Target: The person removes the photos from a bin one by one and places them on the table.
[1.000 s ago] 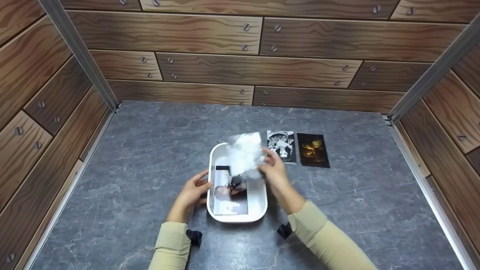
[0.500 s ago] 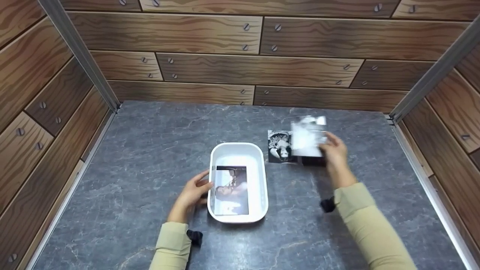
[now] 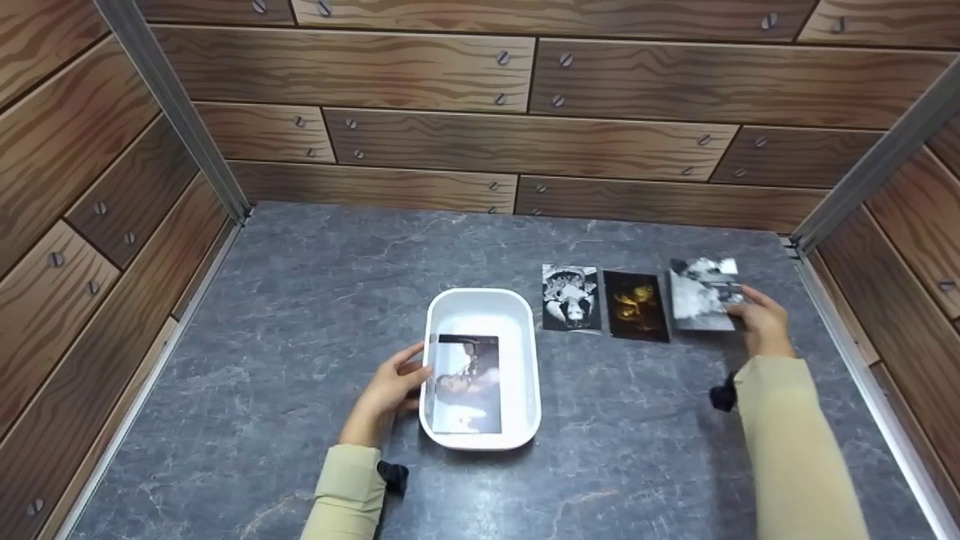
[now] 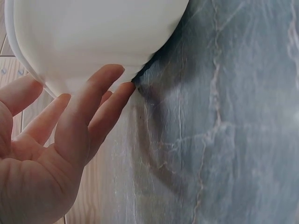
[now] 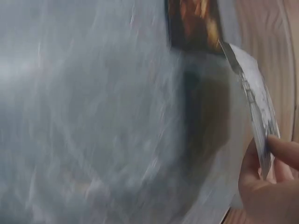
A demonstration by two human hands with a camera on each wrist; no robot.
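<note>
My right hand [image 3: 765, 322] pinches a black-and-white photo card [image 3: 703, 296] by its right edge, at the right end of a row of cards. In the right wrist view this card [image 5: 257, 100] is tilted and seen nearly edge-on, above the table with a shadow below it. My left hand [image 3: 390, 382] rests against the left side of a white plastic tub [image 3: 517, 442]. Seen from the left wrist, its fingers [image 4: 77, 116] are fairly straight on the outer wall and the thumb touches the rim. A glossy photo card [image 3: 469, 386] lies inside the tub.
Right of the tub, a black-and-white portrait card [image 3: 571, 298] and a dark card with golden figures [image 3: 636, 306] lie side by side on the grey marbled table [image 3: 337, 300]. Wood-patterned walls [image 3: 420, 135] enclose the back and sides.
My right hand has carried the black-and-white card out from over the tub, rightward past the two lying cards, and lowered it. My left hand stays at the tub.
</note>
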